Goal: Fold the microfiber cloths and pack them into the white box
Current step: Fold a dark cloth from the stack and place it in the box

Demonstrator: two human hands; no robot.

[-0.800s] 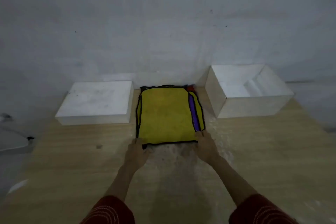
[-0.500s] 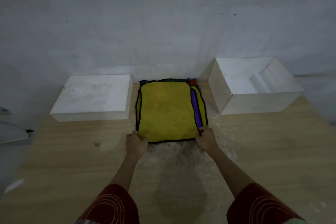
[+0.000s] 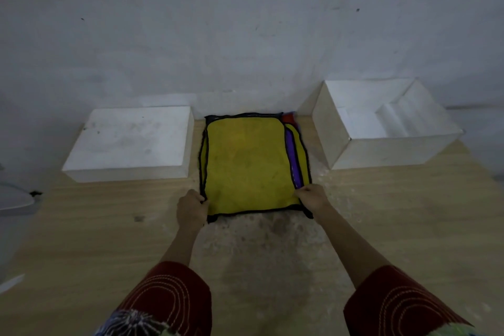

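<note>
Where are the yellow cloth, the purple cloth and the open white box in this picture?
yellow cloth (image 3: 245,163), head view, middle of its top face
purple cloth (image 3: 293,161), head view, strip showing right of the top yellow cloth
open white box (image 3: 387,151), head view, outside of its near wall

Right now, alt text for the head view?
The left hand and right hand grip the near corners of the yellow cloth topping a stack on the table. A flat white box lies left of the stack, an open box right, both by the wall.
</note>
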